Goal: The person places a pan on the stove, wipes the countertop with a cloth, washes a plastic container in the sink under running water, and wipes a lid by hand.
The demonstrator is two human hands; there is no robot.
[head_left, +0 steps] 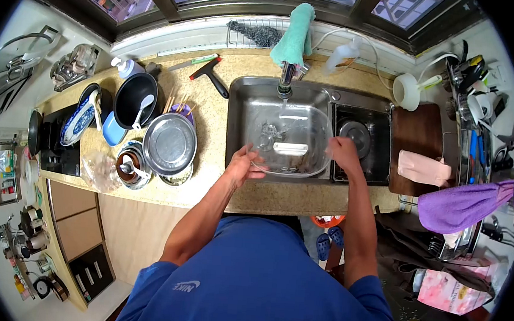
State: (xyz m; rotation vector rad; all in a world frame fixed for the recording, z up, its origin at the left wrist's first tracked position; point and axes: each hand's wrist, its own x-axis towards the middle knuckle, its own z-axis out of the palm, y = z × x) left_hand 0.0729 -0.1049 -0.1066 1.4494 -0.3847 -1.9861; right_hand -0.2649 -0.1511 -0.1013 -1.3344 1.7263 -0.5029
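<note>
A clear, see-through lid (pixel 301 160) with rounded corners and a white bar handle (pixel 290 149) is held over the left sink basin (pixel 240 97). My left hand (pixel 246 164) grips its near left edge, with the fingers partly beneath it. At the right edge, my right hand (pixel 345 153) is closed on the rim, its fingertips partly hidden. Water runs from the faucet (pixel 285 85) down onto the far part of the lid.
A teal cloth (pixel 295 35) drapes over the faucet. Left of the sink stand a metal basin (pixel 170 143), a black pot (pixel 131 101) and stacked bowls (pixel 131 163). A small black basin (pixel 376 118) and a brown cutting board (pixel 416 136) lie to the right.
</note>
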